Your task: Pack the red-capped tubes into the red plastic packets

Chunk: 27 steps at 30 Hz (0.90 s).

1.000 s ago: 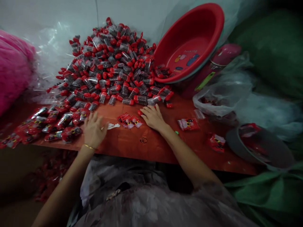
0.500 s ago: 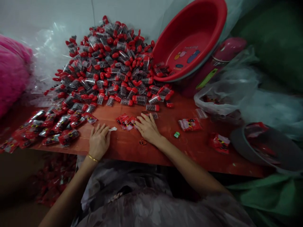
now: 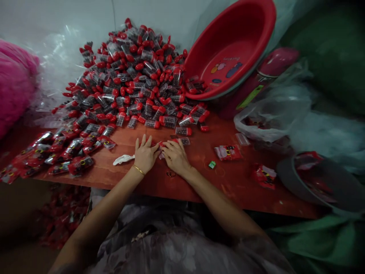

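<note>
The red packet (image 3: 161,155) lies in the narrow gap between the left hand (image 3: 146,154) and the right hand (image 3: 175,156), at the fingertips of both; whether it is one packet or several is hidden. It is on the right of the left hand and on the left of the right hand, level with the fingers, and neither hand is clearly nearer. Too little of it shows past the fingers to tell its long axis.

The left hand is palm down with its fingers spread and pointing away from the body, the thumb side turned toward the packet. The right hand is palm down as well, its fingers slanting leftward over the packet. I cannot tell whether either hand pinches it or merely rests on it.

Against the outer side of the left hand lies a white scrap (image 3: 122,159), stretched sideways. Just past the right hand's fingers is a clear tube (image 3: 185,141), partly covered; beyond that, a capped tube (image 3: 183,131) lies crosswise, red end to the right. Close below the right hand, near the wrist, are rubber bands (image 3: 171,174). Farther out to its right lie a small green piece (image 3: 212,164) and a sealed packet (image 3: 228,152).
</note>
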Available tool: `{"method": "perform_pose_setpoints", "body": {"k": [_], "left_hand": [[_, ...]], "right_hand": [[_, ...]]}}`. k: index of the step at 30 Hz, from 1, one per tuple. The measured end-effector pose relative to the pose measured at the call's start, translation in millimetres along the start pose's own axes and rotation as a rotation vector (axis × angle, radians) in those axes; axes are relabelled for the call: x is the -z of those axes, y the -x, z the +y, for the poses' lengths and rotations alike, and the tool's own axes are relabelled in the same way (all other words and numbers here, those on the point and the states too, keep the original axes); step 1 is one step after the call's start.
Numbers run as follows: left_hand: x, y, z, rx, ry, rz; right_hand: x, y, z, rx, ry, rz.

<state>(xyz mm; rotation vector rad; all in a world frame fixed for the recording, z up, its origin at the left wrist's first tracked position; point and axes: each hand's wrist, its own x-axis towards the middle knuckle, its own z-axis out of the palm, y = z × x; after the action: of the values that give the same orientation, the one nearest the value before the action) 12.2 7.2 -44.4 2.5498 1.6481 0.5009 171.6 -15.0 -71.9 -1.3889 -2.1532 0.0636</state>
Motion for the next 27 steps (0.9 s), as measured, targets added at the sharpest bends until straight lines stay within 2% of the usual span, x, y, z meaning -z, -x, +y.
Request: {"method": "perform_pose_setpoints", "body": {"k": [7,11,15,18,20,22,27], "left_hand": [[-1.6,7.0,-4.5,-0.025,0.037,0.081],[8.5,6.3,-2.4,0.007,0.107,0.171],[22.3,4.6,5.4,0.026,0.137,0.266],[27.5,3.5,13.9,0.023,0.213,0.291],[26.9,2.2,19.7,0.057,0.325,0.302],[23.7,0.1,25.4,0.170,0.523,0.291],[13.6,-3.5,41.2,0.500,1.243,0.080]], "right_hand": [[6.3,1.3,9.2,0.006,-0.019,-0.006],[12.4,-2.2,8.3,-0.020,-0.090,0.109],[14.8,-4.7,8.1,-0.100,-0.175,0.138],[13.2,-6.4,8.8,-0.178,-0.316,0.203],[11.9,-7.8,9.5,-0.213,-0.442,0.249],[11.5,-8.7,9.9,-0.219,-0.530,0.273],[15.1,-7.0,8.2,-0.167,-0.472,0.236]]}}
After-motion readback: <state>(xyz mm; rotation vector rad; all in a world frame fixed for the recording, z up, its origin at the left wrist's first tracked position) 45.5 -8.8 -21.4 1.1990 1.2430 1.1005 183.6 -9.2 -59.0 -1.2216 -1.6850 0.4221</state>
